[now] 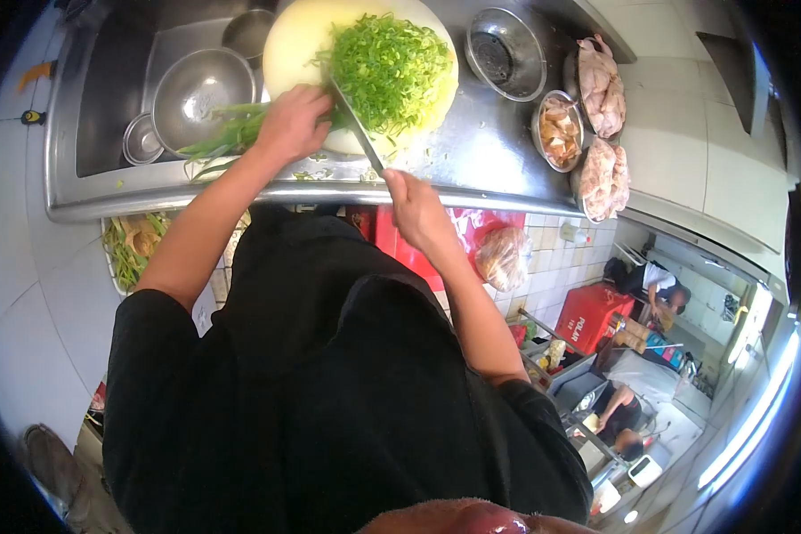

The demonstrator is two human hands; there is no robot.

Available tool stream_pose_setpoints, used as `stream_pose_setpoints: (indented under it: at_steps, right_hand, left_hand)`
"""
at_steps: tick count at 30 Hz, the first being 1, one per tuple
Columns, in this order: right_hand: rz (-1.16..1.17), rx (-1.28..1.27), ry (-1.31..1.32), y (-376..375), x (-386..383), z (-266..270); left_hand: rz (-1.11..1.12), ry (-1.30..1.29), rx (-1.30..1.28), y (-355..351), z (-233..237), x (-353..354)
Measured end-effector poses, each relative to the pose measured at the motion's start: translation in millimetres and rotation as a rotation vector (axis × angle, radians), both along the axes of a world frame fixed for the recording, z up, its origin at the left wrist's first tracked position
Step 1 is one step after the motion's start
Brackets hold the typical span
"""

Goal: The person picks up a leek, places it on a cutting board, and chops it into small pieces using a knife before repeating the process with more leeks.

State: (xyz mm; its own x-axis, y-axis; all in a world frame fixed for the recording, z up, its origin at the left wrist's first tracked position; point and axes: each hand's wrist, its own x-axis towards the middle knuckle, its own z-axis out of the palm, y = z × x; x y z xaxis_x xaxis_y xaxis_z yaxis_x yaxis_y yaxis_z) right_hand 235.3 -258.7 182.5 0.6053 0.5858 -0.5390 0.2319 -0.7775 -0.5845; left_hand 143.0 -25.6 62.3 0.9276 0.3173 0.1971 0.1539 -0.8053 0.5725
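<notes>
My right hand is wrapped round the handle of a knife, whose blade lies along the left side of a heap of sliced green onion. The heap sits on a round, pale cutting board. At the board's lower left edge, my left hand is closed over a bunch of long green onions, close to the blade. The stalks trail left from the hand over the sink's edge.
Left of the board, a metal bowl stands in the sink. To the right are another metal bowl, a bowl of brownish pieces and raw poultry. Two people are in the background at lower right.
</notes>
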Motion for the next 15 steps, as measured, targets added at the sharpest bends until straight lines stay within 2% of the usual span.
stream_pose_setpoints:
  at_steps: [2,5,9,12,15]
  right_hand:
    - [0.024,0.031,-0.112,-13,-12,-23]
    - [0.029,0.091,-0.112,12,-5,-46]
    - [-0.006,-0.035,0.006,24,12,-10]
    - [-0.016,-0.009,0.039,-4,-3,4]
    - [0.005,-0.001,-0.086,-14,-17,-26]
  left_hand:
    - [0.004,0.002,-0.014,0,-2,-1]
    - [0.004,-0.070,-0.027,1,-8,-4]
    - [-0.003,-0.143,-0.029,2,-10,-1]
    - [0.018,-0.101,-0.040,1,-10,-3]
    - [0.031,-0.085,-0.052,0,-12,-2]
